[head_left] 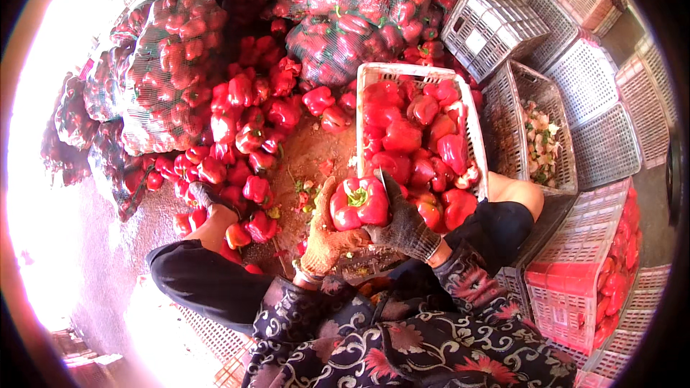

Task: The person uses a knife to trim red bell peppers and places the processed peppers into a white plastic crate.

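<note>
A large red bell pepper [357, 202] is held up between my hands, its green stem facing me. My left hand [324, 233], in an orange-yellow knit glove, is closed round its left side. On the right side, my right hand [411, 228], in a dark grey glove, presses against the pepper. A narrow, dark pointed shape [390, 184] rises from that hand; I cannot tell whether it is a blade or a gloved finger. Just beyond the right hand, a white plastic crate [361, 121] holds many red bell peppers [402, 136].
Loose red peppers [249, 139] are heaped on the floor at left, below bulging mesh sacks [172, 65]. Empty crates [496, 32] are stacked at far right. One crate [507, 111] contains pale scraps [540, 142]. A pepper-filled crate [568, 273] stands at near right.
</note>
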{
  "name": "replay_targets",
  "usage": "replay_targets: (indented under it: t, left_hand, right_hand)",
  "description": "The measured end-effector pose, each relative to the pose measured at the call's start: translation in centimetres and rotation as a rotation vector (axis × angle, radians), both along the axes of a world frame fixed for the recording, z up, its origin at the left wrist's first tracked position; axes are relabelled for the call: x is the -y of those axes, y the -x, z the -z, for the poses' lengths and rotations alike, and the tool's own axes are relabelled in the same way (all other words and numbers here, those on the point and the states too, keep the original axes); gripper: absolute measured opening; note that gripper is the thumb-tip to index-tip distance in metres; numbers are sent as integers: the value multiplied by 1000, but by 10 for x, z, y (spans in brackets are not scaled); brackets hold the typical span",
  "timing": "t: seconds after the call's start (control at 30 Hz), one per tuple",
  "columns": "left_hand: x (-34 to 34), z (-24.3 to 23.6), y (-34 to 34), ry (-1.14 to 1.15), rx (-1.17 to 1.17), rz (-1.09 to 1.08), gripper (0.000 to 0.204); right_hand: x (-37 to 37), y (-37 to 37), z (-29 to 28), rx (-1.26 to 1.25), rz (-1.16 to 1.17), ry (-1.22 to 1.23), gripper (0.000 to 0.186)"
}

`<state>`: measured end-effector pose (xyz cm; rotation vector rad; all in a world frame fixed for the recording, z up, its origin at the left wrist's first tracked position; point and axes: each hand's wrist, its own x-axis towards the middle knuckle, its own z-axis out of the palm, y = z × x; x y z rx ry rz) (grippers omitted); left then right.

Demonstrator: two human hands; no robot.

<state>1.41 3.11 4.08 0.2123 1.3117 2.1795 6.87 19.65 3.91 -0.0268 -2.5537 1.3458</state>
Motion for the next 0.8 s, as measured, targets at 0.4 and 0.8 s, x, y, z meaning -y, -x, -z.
replay_targets:
  t: [0.4,0.8]
  left_hand:
    - [7,26,-2,-5,212,245,82]
    - [6,17,5,-23,210,-125,83]
  right_hand:
    - [-70,-20,-23,697,-376,758,80]
    - [-76,2,-11,69,109,51,46]
